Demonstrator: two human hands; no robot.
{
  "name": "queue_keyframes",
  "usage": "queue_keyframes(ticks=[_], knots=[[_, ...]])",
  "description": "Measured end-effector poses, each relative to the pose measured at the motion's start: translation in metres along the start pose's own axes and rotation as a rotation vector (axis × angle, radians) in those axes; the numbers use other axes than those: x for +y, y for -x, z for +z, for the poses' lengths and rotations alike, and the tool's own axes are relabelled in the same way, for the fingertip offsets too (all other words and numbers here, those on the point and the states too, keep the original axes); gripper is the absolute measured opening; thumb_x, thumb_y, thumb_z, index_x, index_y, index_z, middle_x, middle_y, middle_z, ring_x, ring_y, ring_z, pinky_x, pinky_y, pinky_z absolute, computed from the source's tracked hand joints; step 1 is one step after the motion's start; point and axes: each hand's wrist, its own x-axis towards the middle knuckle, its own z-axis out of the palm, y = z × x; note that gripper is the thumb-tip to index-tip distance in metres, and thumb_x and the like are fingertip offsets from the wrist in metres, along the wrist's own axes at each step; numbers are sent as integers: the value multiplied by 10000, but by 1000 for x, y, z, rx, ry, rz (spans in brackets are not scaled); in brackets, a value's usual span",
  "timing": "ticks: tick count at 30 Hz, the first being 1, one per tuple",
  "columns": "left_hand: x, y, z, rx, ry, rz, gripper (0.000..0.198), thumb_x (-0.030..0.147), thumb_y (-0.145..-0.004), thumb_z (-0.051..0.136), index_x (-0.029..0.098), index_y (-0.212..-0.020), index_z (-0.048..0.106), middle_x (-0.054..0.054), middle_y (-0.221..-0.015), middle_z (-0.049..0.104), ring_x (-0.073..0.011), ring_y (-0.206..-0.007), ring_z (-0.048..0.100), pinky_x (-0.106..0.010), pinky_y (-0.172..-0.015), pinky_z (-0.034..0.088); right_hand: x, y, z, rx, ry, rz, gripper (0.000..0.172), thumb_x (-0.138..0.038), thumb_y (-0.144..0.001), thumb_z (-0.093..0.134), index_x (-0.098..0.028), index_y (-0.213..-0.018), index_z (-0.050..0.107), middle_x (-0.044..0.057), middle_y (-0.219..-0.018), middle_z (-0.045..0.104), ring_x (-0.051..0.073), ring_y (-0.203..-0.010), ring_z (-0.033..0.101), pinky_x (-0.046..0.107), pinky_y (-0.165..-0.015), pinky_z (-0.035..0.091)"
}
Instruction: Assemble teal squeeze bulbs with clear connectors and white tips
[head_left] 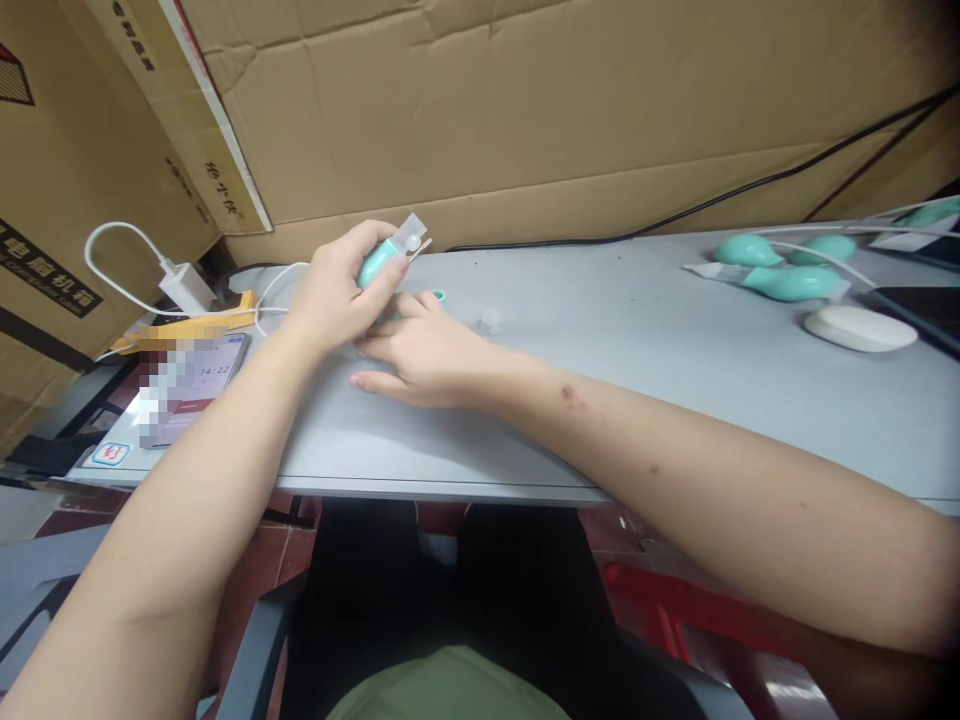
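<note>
My left hand (337,285) is closed around a mint-green rounded bottle (377,263), held just above the desk. A clear piece and a thin white stick jut from the bottle's top, pointing up and right. My right hand (431,350) lies palm down just below it, thumb spread away from the fingers. Beyond its fingertips shows the rim of a mint-green hollow part (440,296), and more green shows under the fingers; whether they are one piece I cannot tell. A small clear piece (491,320) lies on the desk right of that hand.
Several mint-green rounded pieces (799,283) with clear wrapping lie at the right, behind a white oval mouse-like object (859,328). A phone (217,372), an orange power strip (184,330) and a white charger (187,290) are at the left. Cardboard (570,110) walls the grey desk's (675,400) back.
</note>
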Motion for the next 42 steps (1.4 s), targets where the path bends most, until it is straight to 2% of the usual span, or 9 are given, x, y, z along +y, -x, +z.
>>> queue_keyframes(ticks=[5,8,9,11,15,19,23,32,42], knots=[[0,0,-2,10,-3,-11,457,643,-1243,543,272,-1382,771,-115,-1319,866,-297,-1184,798,-440,-1079,647,7,1,-2,63,-40,0,501,-496,-1257,637,-126,-1368,956,235,-1465,922,508,-1474,558,653,-1199,390],[-4,0,-3,28,-2,-25,485,682,-1248,529,277,-1376,765,-107,-1274,855,-294,-1175,801,-446,-1085,646,17,5,-8,222,-153,22,420,-473,-1210,652,-186,-1170,955,170,-1153,935,437,-1309,664,650,-1173,452],[-5,-1,-3,34,0,-28,498,699,-1250,522,277,-1364,762,-104,-1255,851,-295,-1172,804,-449,-1085,646,22,7,-11,295,-250,42,383,-456,-1192,656,-221,-1076,935,125,-1025,906,384,-1191,698,625,-1154,493],[-9,-1,-2,44,7,-37,512,723,-1246,519,278,-1324,759,-97,-1211,843,-294,-1150,807,-449,-1072,650,33,11,-19,433,-552,146,280,-414,-1146,727,-253,-999,905,82,-1023,900,295,-990,735,521,-1004,604],[-11,0,-2,28,29,-64,439,686,-1223,566,288,-1247,750,-71,-1105,837,-266,-1033,781,-424,-971,650,55,14,-31,663,-970,367,175,-309,-997,987,-255,-867,883,65,-903,850,222,-836,736,389,-829,686],[-3,2,-2,-64,92,-99,317,573,-1181,603,283,-1159,730,-48,-996,830,-242,-910,745,-398,-866,630,69,14,-36,663,-1252,505,226,-153,-1026,953,-209,-822,872,49,-831,812,150,-750,760,269,-750,693],[5,3,-3,-116,95,-71,321,580,-1145,633,278,-1100,732,-43,-959,823,-233,-862,719,-389,-834,613,76,17,-38,580,-1399,503,202,-140,-1041,939,-205,-866,862,46,-861,832,141,-758,786,243,-749,720],[10,6,-3,-147,100,-24,370,628,-1133,677,279,-1175,793,-47,-1043,858,-236,-917,731,-384,-875,618,88,23,-36,544,-1394,398,342,-223,-928,1064,-289,-1047,751,-17,-921,833,225,-939,881,388,-970,777],[16,3,-4,-241,122,18,415,610,-1184,565,245,-1110,748,-63,-1033,865,-251,-940,765,-394,-910,615,77,21,-34,595,-1358,356,263,-240,-928,1122,-253,-1049,888,17,-949,883,196,-948,883,319,-927,783]])
